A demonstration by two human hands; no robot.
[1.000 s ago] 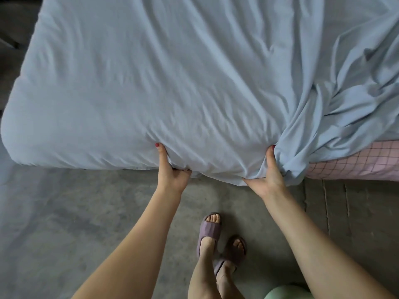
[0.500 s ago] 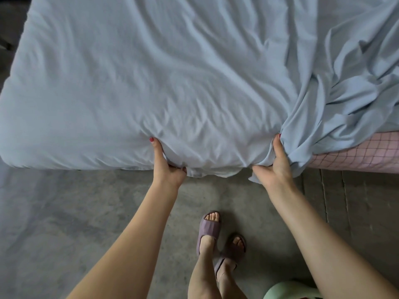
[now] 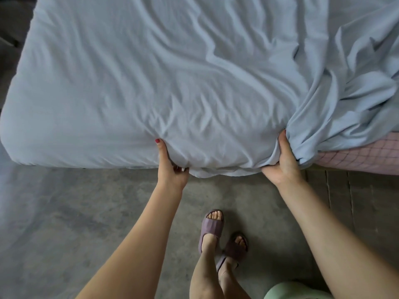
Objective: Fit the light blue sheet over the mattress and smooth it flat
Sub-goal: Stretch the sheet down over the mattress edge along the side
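Head camera view, looking down past two bare arms at the near edge of a bed. A light blue sheet [image 3: 172,87] covers most of a mattress [image 3: 367,156], whose pink checked side shows only at the near right, where the sheet has not yet been pulled down. The left hand [image 3: 170,167] has its grip clamped on the sheet's hem along the near edge, thumb pressed up against the mattress side. The right hand [image 3: 282,162] is closed on a bunched fold of the same hem, further right. The near left corner already looks wrapped and fairly smooth. To the far right the cloth lies heaped in deep loose folds on top of the bed.

The sheet's long axis seems to run left to right across the view, following the near edge of the mattress, with its loose unfitted end pointing right.

Risks, as I judge them: pulling the hem hard to the right could drag the fitted left corner off again. The bunch under the right hand could be tucked as a lump, trapping creases that fan out from it across the top. The slack hanging between the two hands almost reaches the concrete floor [image 3: 86,223] and could brush it. Two feet in purple slippers [image 3: 210,231] stand just below that hem.
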